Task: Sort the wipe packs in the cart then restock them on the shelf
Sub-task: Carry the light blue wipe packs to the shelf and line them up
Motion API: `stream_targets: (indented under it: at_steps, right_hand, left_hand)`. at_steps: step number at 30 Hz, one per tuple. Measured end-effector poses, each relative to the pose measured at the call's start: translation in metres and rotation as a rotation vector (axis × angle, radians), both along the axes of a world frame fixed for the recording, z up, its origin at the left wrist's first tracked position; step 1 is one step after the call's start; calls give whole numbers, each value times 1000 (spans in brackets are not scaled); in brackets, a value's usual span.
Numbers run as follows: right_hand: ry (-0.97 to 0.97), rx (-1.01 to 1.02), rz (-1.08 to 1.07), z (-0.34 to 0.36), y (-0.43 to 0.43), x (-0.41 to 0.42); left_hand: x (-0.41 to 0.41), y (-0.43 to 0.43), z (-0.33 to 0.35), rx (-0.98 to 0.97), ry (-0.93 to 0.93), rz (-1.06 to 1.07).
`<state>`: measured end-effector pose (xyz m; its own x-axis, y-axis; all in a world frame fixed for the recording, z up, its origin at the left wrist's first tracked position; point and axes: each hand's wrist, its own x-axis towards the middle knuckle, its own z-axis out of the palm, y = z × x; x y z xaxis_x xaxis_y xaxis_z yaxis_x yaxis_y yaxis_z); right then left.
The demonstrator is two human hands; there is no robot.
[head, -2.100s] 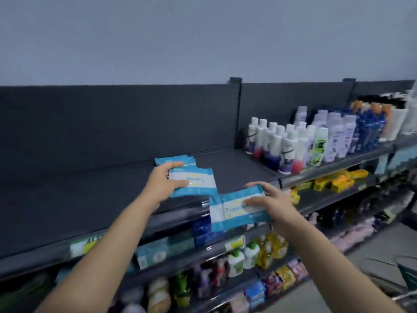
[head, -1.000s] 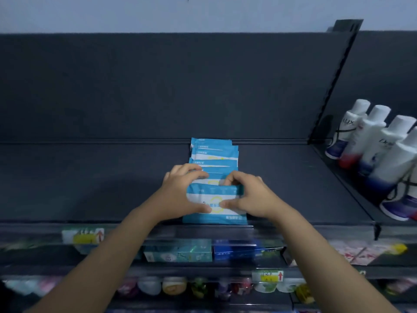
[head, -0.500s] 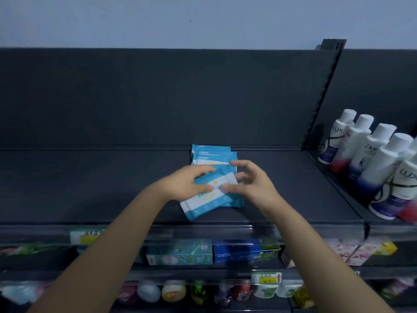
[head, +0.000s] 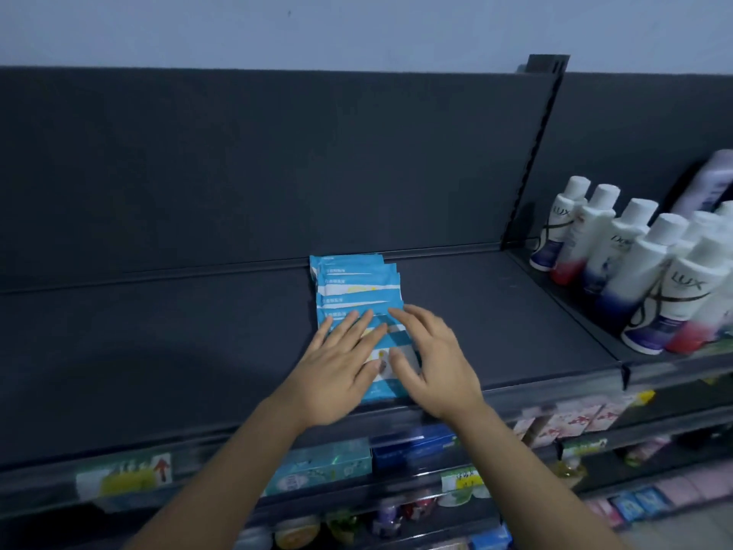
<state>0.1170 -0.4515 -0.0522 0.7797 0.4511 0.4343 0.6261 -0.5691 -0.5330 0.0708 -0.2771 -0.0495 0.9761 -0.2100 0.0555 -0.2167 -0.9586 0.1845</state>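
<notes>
On the top shelf (head: 158,351), left of the bottles (head: 634,271), the packs (head: 353,287) lay in one overlapping row from the back panel to the front lip; restocking looked to be the step in hand, though no cart showed. The left hand (head: 337,371) and right hand (head: 436,367) rested side by side on the front pack (head: 382,387); the fingers (head: 349,327) were straight and spread, gripping nothing, pressing it flat. Half a second earlier that pack had been tilted, pinched between both hands; now it lay square with the row. The next move, I judged, called for lifting both hands clear without dragging the slick pack; then fetching more.
</notes>
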Motion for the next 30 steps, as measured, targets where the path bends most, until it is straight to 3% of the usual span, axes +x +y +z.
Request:
stream_targets:
  at_steps: [5,9,11,15,20,24,30]
  right_hand:
    - [-51,39,-73,3,-1,-4]
    - [-233,-51,-349,9,-28,-26]
    - [-240,-120,-469,8,-54,-49]
    - [-190,-192,-653,14,-118,-102]
    - [-36,-187,-913,11,-208,-208]
    - [213,-216,-1148,-11,-287,-318]
    - [663,-93,-1375,-69,-372,-449]
  left_hand:
    - [-3,1,5,18,-155,29]
    - [-3,-12,16,128,-311,15]
    - [-8,-27,23,147,-271,2]
    - [-32,-79,45,162,-370,-137]
    - [-94,-178,58,73,-477,-320]
    - [-159,-270,40,29,-404,-501]
    - [-222,-381,-9,81,-336,-720]
